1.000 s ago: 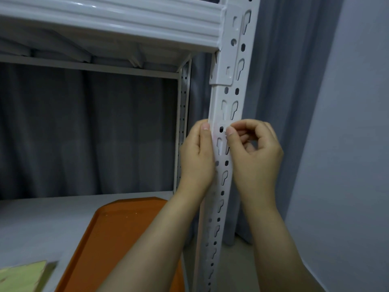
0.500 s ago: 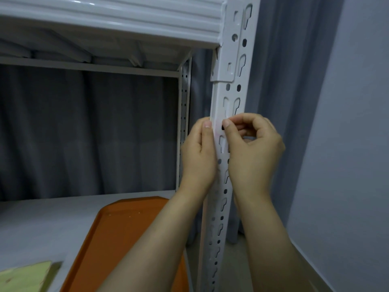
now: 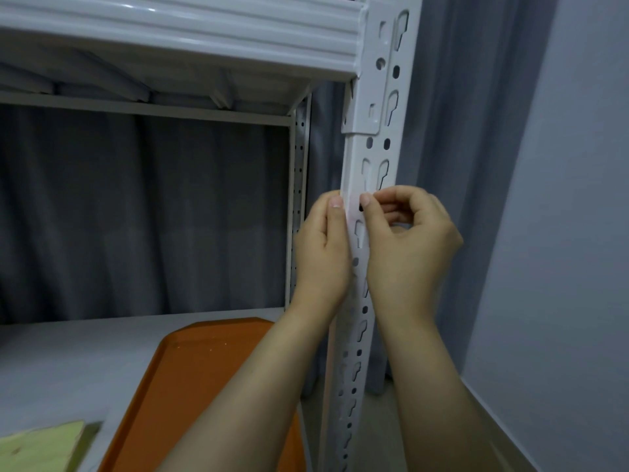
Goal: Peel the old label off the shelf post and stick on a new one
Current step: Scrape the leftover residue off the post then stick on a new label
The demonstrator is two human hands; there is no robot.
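Note:
The white slotted shelf post (image 3: 372, 158) runs top to bottom right of centre. A pale label (image 3: 354, 204) lies across its front face, hard to tell from the paint. My left hand (image 3: 323, 253) wraps the post's left edge, its thumb pressing the label's left end; its fingers are hidden behind the post. My right hand (image 3: 408, 243) sits on the post's right side with fingers curled. Its thumb tip is on the label's right end and its index finger just behind.
An orange tray (image 3: 190, 386) lies on the grey shelf board (image 3: 68, 362) below, with a pale green pad (image 3: 37, 447) at the lower left. A white shelf beam (image 3: 177, 32) crosses overhead. Grey curtains hang behind, and a wall (image 3: 571, 233) stands close on the right.
Both hands stay at the same height on the post. My right thumb has edged slightly left toward the left thumb. The view has shifted a little.

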